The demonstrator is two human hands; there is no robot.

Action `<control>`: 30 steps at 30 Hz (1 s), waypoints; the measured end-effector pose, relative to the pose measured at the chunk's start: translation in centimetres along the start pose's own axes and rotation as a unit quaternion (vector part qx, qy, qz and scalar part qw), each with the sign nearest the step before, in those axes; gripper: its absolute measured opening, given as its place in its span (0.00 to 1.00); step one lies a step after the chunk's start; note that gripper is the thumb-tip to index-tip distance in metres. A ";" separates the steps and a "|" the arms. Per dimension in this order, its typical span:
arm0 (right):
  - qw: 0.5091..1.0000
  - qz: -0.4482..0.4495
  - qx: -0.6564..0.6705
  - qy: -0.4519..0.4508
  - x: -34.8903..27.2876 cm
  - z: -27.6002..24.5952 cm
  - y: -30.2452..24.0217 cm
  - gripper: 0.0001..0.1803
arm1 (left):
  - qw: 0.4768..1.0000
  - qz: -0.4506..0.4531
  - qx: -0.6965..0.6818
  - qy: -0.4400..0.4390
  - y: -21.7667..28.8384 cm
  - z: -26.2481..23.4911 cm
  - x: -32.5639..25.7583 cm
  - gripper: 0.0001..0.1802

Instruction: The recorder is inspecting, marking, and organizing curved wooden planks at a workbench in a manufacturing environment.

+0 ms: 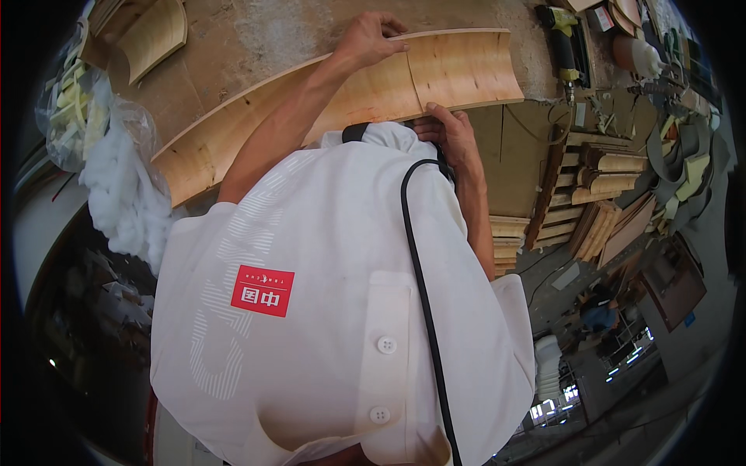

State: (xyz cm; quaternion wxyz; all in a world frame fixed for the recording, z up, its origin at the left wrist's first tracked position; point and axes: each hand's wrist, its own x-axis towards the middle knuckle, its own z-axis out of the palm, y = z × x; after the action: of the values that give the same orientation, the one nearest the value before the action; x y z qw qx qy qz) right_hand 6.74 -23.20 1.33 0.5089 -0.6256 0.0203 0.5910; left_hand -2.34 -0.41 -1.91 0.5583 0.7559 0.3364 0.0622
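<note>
A long, trough-shaped curved plywood panel (458, 70) lies on the workbench, running from lower left to upper right. A dark line crosses it between my hands; whether this is a joint or a mark I cannot make out. At the far edge, my left hand (368, 42) is closed with fingers bent over the rim, and its forearm passes above the panel. My right hand (452, 133) grips the near edge, thumb up against the rim and the other fingers partly hidden below. A black cord (416, 256) hangs down over my white shirt.
On the worn workbench (272, 31), a yellow-and-black nail gun (561, 39) lies at the far right beside a plastic bottle (639, 56). Another curved plywood piece (158, 40) sits far left. White stuffing (116, 194) hangs at the left edge. Curved wooden pieces (610, 171) are stacked at right.
</note>
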 end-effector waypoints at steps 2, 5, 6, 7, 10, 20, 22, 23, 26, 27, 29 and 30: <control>1.000 0.001 0.002 -0.002 0.1 -0.3 0.3 0.20 | 1.000 -0.002 -0.005 -0.001 0.2 -0.1 0.0 0.22; 0.998 -0.015 0.028 -0.047 -0.2 -0.7 0.8 0.17 | 1.000 0.002 -0.012 -0.007 -0.3 0.0 0.2 0.19; 0.997 -0.043 0.012 -0.060 -0.4 -0.8 1.1 0.15 | 1.000 0.011 -0.013 -0.013 -0.5 0.1 0.3 0.18; 0.995 -0.072 -0.003 -0.072 -0.6 -0.9 1.1 0.14 | 1.000 0.011 -0.015 -0.013 0.3 0.0 0.1 0.18; 0.994 -0.076 0.006 -0.076 -0.6 -1.1 1.6 0.13 | 0.998 -0.068 -0.001 -0.013 2.6 -0.4 -0.3 0.13; 0.994 -0.095 -0.025 -0.057 -0.6 -0.6 1.6 0.10 | 0.998 -0.062 -0.022 -0.013 1.2 -0.1 0.1 0.13; 0.994 -0.091 -0.028 -0.055 -0.5 -0.6 1.6 0.10 | 0.998 -0.037 -0.045 -0.020 0.4 0.2 0.5 0.13; 0.994 -0.092 -0.027 -0.054 -0.6 -0.7 1.7 0.10 | 0.998 -0.038 -0.044 -0.019 0.7 0.2 0.4 0.13; 0.994 -0.088 -0.022 -0.058 -0.5 -0.7 1.6 0.10 | 0.998 -0.042 -0.040 -0.011 1.1 0.0 0.2 0.13; 0.994 -0.088 -0.027 -0.063 -0.4 -0.7 1.5 0.12 | 0.998 -0.046 -0.037 -0.005 1.2 0.0 0.1 0.12; 0.993 -0.088 -0.031 -0.066 -0.4 -0.7 1.4 0.13 | 0.998 -0.051 -0.031 -0.007 1.5 -0.2 -0.1 0.13; 0.995 -0.075 -0.017 -0.059 -0.3 -0.7 1.3 0.15 | 0.998 -0.056 -0.025 -0.010 1.6 -0.2 -0.1 0.13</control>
State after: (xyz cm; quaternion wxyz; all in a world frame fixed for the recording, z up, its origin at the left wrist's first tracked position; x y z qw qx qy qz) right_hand 6.30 -24.45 0.61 0.5416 -0.5974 -0.0666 0.5877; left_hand -1.84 -0.56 -0.42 0.5827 0.7223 0.3711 0.0317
